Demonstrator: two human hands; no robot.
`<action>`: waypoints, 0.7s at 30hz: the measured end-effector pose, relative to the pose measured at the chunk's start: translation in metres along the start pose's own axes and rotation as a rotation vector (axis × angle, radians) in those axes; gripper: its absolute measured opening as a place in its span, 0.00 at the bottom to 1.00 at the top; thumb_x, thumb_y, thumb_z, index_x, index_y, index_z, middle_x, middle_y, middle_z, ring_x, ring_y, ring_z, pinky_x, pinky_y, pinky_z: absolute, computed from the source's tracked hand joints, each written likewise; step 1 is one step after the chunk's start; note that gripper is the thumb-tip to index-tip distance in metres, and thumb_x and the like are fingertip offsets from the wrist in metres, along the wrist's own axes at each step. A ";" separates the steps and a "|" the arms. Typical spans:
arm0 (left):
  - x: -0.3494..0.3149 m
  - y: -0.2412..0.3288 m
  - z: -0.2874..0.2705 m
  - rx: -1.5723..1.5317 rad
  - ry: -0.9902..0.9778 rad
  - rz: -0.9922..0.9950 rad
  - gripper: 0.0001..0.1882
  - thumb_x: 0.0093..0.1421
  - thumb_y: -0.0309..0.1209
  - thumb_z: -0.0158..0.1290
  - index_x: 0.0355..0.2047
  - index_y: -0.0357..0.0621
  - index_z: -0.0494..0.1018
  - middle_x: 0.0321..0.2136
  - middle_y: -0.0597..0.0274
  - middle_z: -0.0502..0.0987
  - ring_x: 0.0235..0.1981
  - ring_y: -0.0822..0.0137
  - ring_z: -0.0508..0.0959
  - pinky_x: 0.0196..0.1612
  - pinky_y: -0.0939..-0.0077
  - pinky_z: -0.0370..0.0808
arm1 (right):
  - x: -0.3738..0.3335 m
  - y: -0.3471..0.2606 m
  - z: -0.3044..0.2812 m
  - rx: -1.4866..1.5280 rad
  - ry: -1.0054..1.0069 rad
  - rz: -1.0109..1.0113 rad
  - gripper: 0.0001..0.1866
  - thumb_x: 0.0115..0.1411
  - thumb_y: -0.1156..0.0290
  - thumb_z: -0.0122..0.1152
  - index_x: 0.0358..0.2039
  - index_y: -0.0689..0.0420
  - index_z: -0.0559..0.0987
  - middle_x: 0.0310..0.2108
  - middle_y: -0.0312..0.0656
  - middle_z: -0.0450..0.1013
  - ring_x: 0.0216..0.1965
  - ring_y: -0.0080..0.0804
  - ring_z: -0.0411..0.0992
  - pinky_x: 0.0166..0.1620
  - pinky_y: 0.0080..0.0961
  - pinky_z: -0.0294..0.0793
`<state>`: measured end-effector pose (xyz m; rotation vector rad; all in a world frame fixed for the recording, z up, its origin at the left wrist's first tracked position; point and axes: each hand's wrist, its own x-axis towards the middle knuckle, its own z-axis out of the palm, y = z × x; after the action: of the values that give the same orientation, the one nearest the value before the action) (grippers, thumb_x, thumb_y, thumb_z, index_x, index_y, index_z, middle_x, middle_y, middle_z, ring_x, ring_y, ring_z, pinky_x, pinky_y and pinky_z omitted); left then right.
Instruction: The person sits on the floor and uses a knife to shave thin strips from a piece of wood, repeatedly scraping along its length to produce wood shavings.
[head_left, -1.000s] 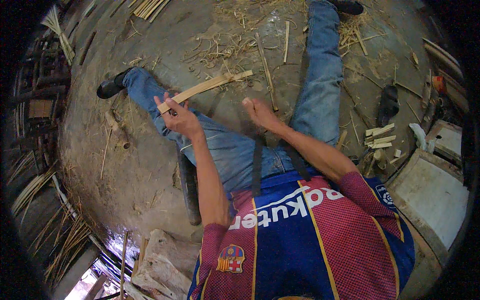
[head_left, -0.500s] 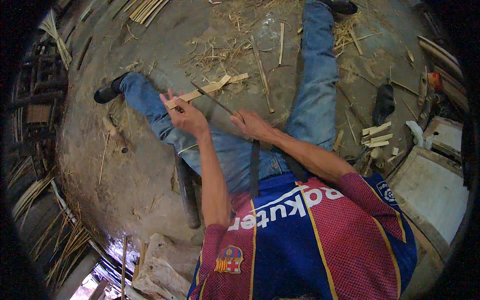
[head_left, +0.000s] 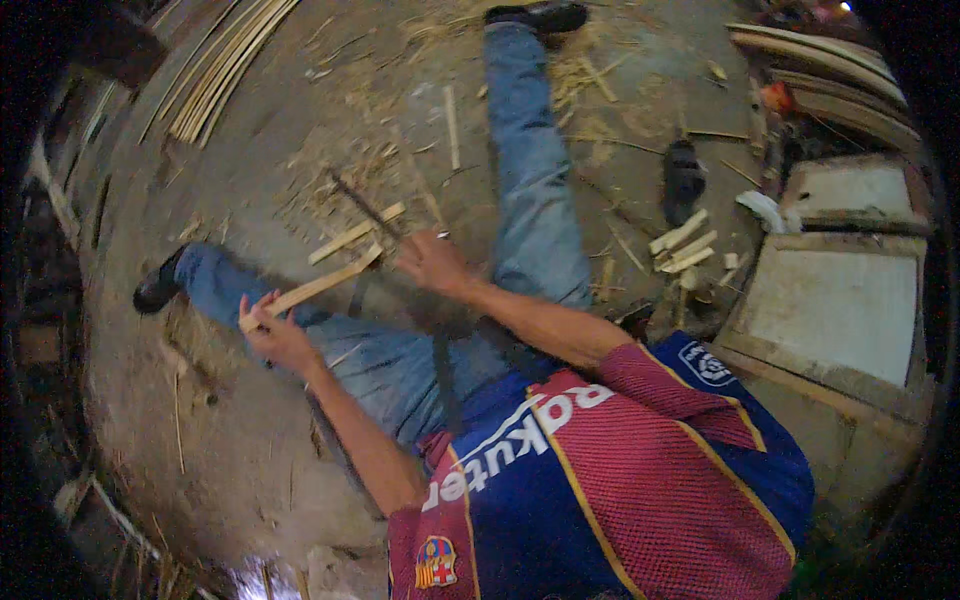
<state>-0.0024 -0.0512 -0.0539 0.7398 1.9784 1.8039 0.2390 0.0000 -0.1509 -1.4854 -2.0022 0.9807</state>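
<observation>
My left hand [head_left: 277,335] is closed around one end of a pale bamboo strip [head_left: 325,288], over my left thigh. The strip slants up to the right, and its far end comes close to my right hand [head_left: 432,264]. That hand is wrapped around the handle of a knife [head_left: 362,202], whose dark narrow blade points up and to the left. A second pale strip [head_left: 345,238] lies just beyond the held one, apparently on the floor. The knife's handle is mostly hidden by my fingers, and the picture is slightly blurred.
Shavings [head_left: 375,165] litter the floor ahead between my outstretched legs. Long split strips [head_left: 225,75] lie at the far left. On the right are a dark shoe-like object [head_left: 683,180], several short pale pieces [head_left: 685,243] and a wood-framed panel [head_left: 830,310].
The view has shifted. My hands are farther apart, my left hand lower and more to the left with the strip. The blade no longer crosses the held strip.
</observation>
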 end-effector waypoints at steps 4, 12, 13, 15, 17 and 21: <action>-0.003 0.015 0.008 -0.066 -0.188 -0.216 0.19 0.70 0.37 0.40 0.56 0.42 0.65 0.40 0.55 0.77 0.41 0.62 0.80 0.37 0.67 0.79 | 0.000 0.020 0.010 0.001 0.035 -0.112 0.30 0.56 0.45 0.61 0.41 0.61 0.69 0.40 0.53 0.71 0.42 0.57 0.71 0.42 0.47 0.70; 0.012 -0.053 -0.004 -0.350 -0.292 -0.579 0.23 0.70 0.45 0.41 0.60 0.48 0.61 0.53 0.56 0.71 0.53 0.57 0.74 0.53 0.57 0.70 | -0.015 0.028 0.012 0.227 -0.121 -0.089 0.35 0.52 0.41 0.65 0.38 0.63 0.66 0.40 0.57 0.73 0.41 0.57 0.73 0.42 0.43 0.72; 0.017 -0.069 -0.007 -0.400 -0.324 -0.624 0.23 0.70 0.45 0.41 0.60 0.49 0.61 0.54 0.56 0.71 0.54 0.56 0.73 0.54 0.58 0.69 | -0.017 0.027 0.003 0.226 -0.147 -0.008 0.37 0.49 0.41 0.67 0.40 0.63 0.66 0.41 0.57 0.73 0.42 0.56 0.73 0.43 0.42 0.72; 0.029 -0.095 -0.018 -0.493 -0.345 -0.704 0.23 0.70 0.45 0.41 0.61 0.50 0.60 0.55 0.56 0.70 0.56 0.56 0.72 0.57 0.58 0.67 | -0.017 0.007 -0.015 0.237 -0.230 0.131 0.41 0.45 0.41 0.71 0.43 0.65 0.67 0.43 0.58 0.73 0.44 0.54 0.73 0.45 0.40 0.72; 0.039 -0.098 -0.017 -0.483 -0.333 -0.754 0.21 0.69 0.42 0.43 0.59 0.49 0.62 0.54 0.56 0.71 0.56 0.55 0.72 0.58 0.59 0.67 | -0.014 0.003 -0.024 0.391 -0.200 0.149 0.46 0.41 0.41 0.74 0.47 0.67 0.67 0.43 0.58 0.72 0.46 0.51 0.73 0.47 0.39 0.71; 0.052 -0.115 -0.007 -0.495 -0.447 -0.768 0.18 0.66 0.40 0.49 0.52 0.44 0.68 0.51 0.57 0.74 0.55 0.54 0.73 0.55 0.61 0.71 | -0.010 0.012 -0.023 0.470 -0.206 0.214 0.53 0.38 0.44 0.76 0.55 0.69 0.65 0.47 0.57 0.71 0.50 0.47 0.71 0.50 0.37 0.70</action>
<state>-0.0636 -0.0316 -0.1623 0.1509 1.1989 1.3913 0.2656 -0.0017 -0.1448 -1.3898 -1.6009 1.6208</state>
